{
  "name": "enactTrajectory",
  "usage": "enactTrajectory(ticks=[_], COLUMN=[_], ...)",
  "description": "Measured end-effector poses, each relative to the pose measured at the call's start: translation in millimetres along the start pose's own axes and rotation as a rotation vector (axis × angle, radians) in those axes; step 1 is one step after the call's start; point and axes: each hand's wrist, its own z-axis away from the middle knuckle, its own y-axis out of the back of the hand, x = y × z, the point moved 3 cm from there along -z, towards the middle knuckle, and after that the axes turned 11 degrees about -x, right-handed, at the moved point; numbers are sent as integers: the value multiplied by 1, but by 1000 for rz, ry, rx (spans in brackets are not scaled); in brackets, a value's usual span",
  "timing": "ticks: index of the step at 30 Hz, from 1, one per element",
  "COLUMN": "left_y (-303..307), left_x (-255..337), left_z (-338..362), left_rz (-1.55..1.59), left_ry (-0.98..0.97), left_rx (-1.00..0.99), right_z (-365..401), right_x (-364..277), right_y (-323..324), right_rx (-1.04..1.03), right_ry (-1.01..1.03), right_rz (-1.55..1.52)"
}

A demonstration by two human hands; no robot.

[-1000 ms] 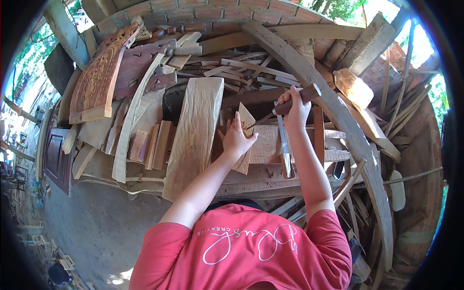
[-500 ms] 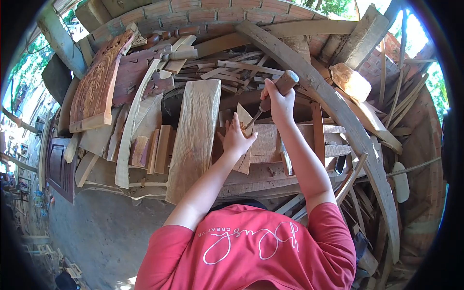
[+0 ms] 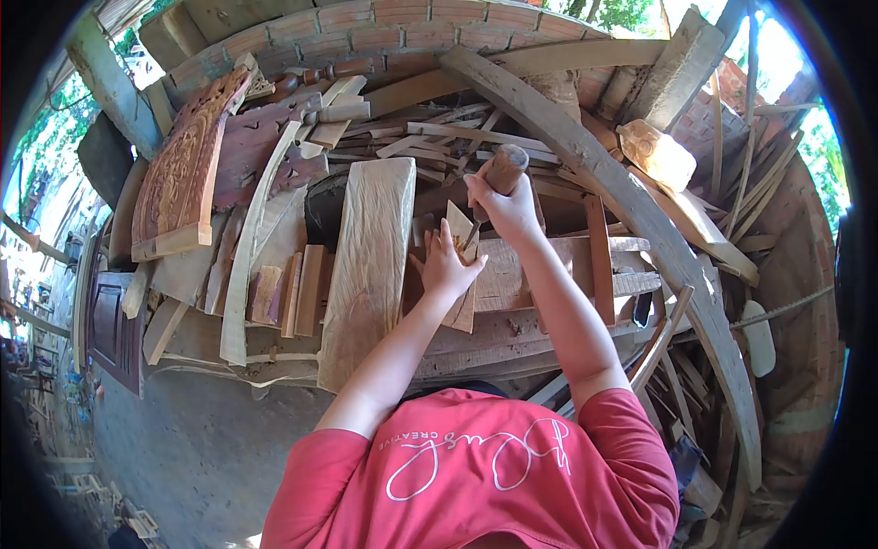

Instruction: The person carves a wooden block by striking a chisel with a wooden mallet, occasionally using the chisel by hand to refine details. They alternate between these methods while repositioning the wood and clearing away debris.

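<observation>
1. Right hand [image 3: 512,212]: closed round the chisel [image 3: 506,168], blade angled down to the wood piece [image 3: 465,313].
2. Left hand [image 3: 447,273]: spread, fingers on the wood piece, which I see towards the plank stack's [image 3: 512,346] near edge, beside the broad board [image 3: 368,256].
3. Progress: I judge the carving partial. Pale surface appears uncut; I cannot tell how much remains.

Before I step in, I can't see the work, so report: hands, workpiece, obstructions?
Right hand gripping chisel; left hand on small board. Chisel tip at the board, near left fingers. Broad plank close on the left.
</observation>
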Motion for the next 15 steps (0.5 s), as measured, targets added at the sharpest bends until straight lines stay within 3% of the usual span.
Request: enactTrajectory(ticks=[3, 7, 9, 11, 13, 14, 15], left_y=[0, -2, 13, 49, 90, 104, 118], left_x=[-2, -4, -1, 1, 17, 29, 43], left_z=[1, -1, 1, 6, 13, 12, 13], left_rz=[-6, 98, 286, 464, 483, 817, 819], left_ry=[-20, -199, -476, -718, -807, -804, -809], left_rx=[24, 186, 418, 444, 575, 436, 429], right_z=[-2, -2, -3, -3, -1, 0, 1], right_x=[2, 4, 3, 3, 2, 2, 4], right_y=[-2, 5, 7, 9, 10, 11, 10], right_rx=[28, 105, 100, 105, 119, 108, 116], right_ry=[23, 11, -10, -21, -34, -12, -12], right_rz=[61, 23, -6, -49, -74, -67, -64])
